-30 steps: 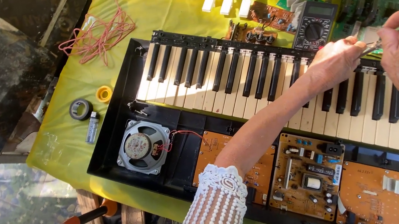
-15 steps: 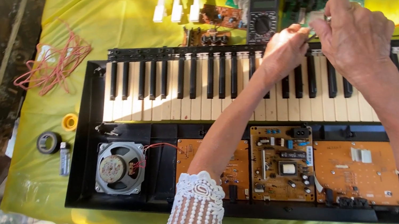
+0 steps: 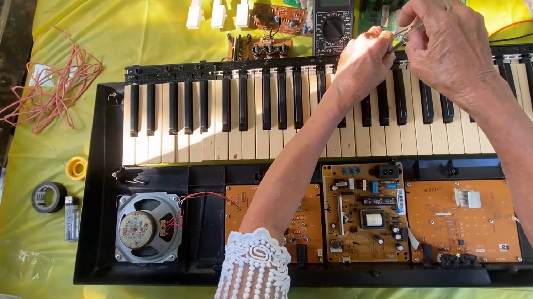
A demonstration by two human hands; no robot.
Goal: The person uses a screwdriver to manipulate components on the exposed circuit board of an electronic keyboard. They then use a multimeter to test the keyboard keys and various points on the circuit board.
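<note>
Outdoor repair bench, opened keyboard (image 3: 330,182), multimeter (image 3: 333,21), circuit boards (image 3: 365,211)

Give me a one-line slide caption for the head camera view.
Both hands, left hand and right hand, pinch a small part above an opened keyboard on a yellow cloth.

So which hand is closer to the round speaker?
The left hand, though neither is close. Both hands are up over the keys, the right hand further right, while the speaker sits low at the left.
</note>
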